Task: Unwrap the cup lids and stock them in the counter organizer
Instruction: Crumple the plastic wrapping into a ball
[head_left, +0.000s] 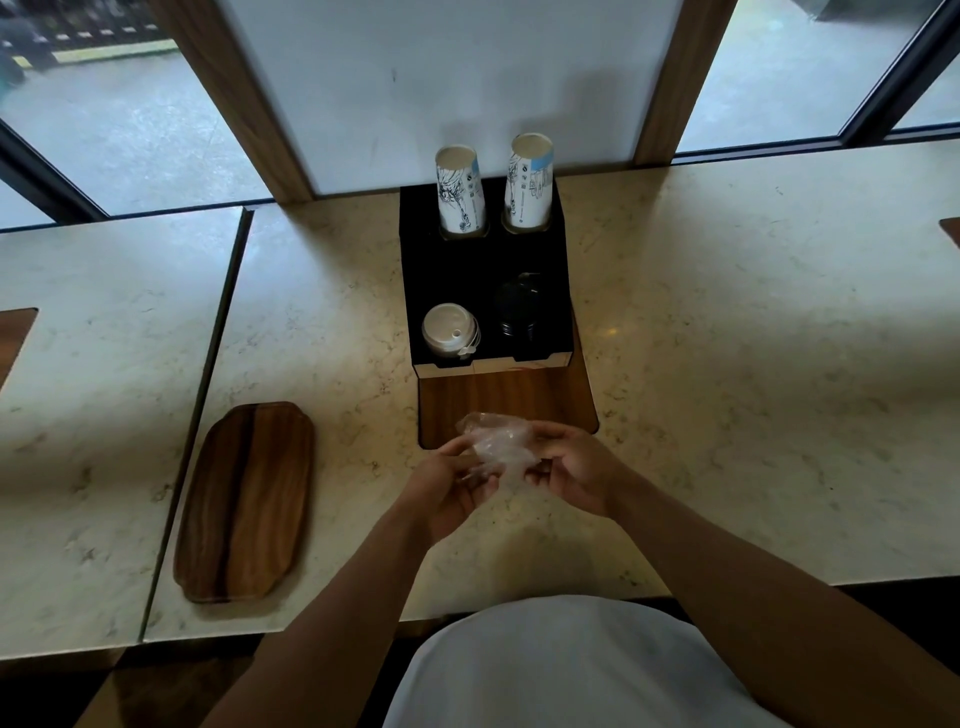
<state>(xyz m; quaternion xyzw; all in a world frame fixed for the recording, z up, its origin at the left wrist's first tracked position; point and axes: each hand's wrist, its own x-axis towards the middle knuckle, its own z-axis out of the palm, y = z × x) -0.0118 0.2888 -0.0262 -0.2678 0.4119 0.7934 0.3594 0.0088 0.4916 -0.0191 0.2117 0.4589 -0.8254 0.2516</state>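
Note:
A black counter organizer (457, 265) stands on the marble counter against the wall. Its front left slot holds a stack of white cup lids (448, 328); the front right slot holds a stack of black lids (518, 306). Two stacks of upturned paper cups (460, 193) (529, 181) fill the back slots. In front of the organizer, above the counter, my left hand (448, 486) and my right hand (579, 470) both grip a crumpled clear plastic wrapper (497, 441). I see no lids inside the wrapper.
A wooden tray (244, 501) lies on the counter to the left. A wooden inset panel (498, 400) sits just in front of the organizer, under my hands. A seam (208, 374) splits the counter at the left. Windows run along the back.

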